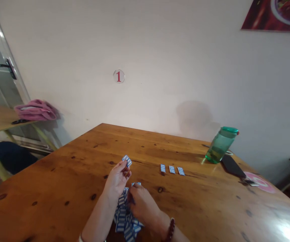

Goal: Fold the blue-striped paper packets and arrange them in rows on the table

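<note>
My left hand (118, 177) is raised over the wooden table, thumb and fingers pinched on a few small blue-and-white striped cards (127, 160). Below it lies a loose, overlapping pile of similar striped cards (124, 218). My right hand (143, 203), with a dark red bead bracelet at the wrist, reaches over the pile's right side. Its fingers curl down and are partly blurred, so what they grip is hidden. One striped card (136, 184) shows just past its knuckles; whether it is held I cannot tell. Three striped cards (172, 169) sit apart in a row farther right.
A green bottle (222, 144) stands at the table's back right. Beside it are a black flat object (232, 165), a pink round sticker (259, 182) and some keys (248, 182). A white wall borders the table's far edge. Pink cloth (37, 110) rests on another table at left.
</note>
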Demonstrator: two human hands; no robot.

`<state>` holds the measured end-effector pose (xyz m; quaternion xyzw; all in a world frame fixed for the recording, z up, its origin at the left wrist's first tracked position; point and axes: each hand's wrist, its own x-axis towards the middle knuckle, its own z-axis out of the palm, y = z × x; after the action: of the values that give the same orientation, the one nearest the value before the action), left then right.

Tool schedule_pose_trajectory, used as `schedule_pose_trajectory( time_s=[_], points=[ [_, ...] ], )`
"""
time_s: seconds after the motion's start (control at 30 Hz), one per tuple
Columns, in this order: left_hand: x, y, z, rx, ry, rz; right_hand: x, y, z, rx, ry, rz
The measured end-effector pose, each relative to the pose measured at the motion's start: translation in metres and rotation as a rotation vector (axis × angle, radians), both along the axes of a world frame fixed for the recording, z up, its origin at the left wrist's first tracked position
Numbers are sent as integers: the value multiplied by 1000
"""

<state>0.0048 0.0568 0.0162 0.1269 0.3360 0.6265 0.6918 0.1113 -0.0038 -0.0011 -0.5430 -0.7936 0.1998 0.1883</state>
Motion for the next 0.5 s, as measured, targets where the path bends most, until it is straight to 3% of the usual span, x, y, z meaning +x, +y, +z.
schedule_pose_trajectory(
  time_s=[0.23,0.5],
  points=[
    [20,-10,-5,-4,123,-22,48,12,3,-278,926,-195],
    [47,-25,-19,190,510,-241,77,1,9,-127,1187,-361]
  ],
)
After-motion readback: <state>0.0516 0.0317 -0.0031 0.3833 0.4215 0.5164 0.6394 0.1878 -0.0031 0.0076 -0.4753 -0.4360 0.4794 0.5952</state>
